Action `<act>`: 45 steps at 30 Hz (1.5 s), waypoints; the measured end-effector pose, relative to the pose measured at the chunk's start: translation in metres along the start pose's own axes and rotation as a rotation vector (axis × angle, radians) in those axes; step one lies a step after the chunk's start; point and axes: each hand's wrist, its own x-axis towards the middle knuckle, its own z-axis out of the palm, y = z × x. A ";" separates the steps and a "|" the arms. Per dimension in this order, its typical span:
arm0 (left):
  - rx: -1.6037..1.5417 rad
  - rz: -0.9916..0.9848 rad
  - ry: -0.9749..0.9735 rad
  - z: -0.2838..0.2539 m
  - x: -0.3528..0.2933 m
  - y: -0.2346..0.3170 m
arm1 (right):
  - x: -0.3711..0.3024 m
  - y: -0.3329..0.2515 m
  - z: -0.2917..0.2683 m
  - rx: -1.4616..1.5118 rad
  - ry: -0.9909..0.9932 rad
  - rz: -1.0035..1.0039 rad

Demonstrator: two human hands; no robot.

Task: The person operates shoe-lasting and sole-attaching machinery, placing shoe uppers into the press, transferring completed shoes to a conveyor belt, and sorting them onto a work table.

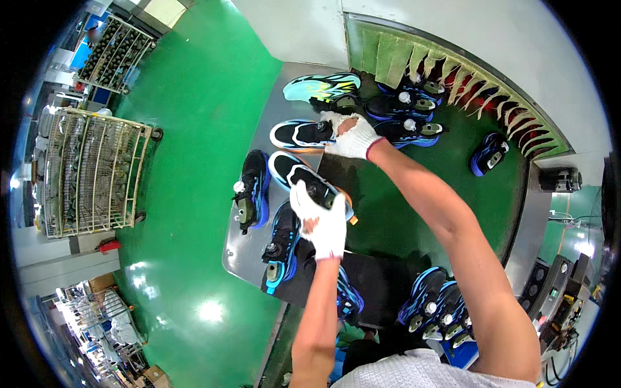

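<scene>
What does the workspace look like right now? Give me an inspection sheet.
Surface: grey metal table beside a green conveyor.
Job's things: black-and-white shoe under the left hand; white-soled shoe at the right hand.
Clutter: black-and-blue shoes on lasts on table and belt.
Hands: left hand and right hand, both in white gloves, each gripping a shoe.
Cables: some at machine, lower right.
Surroundings: green floor, wire rack carts.
</scene>
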 end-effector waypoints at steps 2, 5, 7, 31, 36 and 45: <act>-0.028 -0.043 0.195 0.033 0.023 -0.007 | -0.011 -0.009 0.010 0.038 0.052 0.122; -0.058 0.001 0.127 0.039 0.028 -0.013 | -0.048 -0.012 0.012 0.101 0.103 0.207; -0.070 0.046 0.078 0.033 0.031 -0.020 | -0.073 -0.009 0.015 0.147 0.115 0.287; -0.447 0.086 0.126 -0.298 -0.327 -0.006 | -0.458 -0.218 -0.048 0.884 -0.071 0.776; -0.350 -0.077 0.518 -0.361 -0.511 -0.057 | -0.528 -0.319 -0.012 0.745 -0.400 0.432; 0.117 -0.510 1.209 -0.441 -0.813 0.005 | -0.654 -0.490 0.007 0.505 -0.799 -0.368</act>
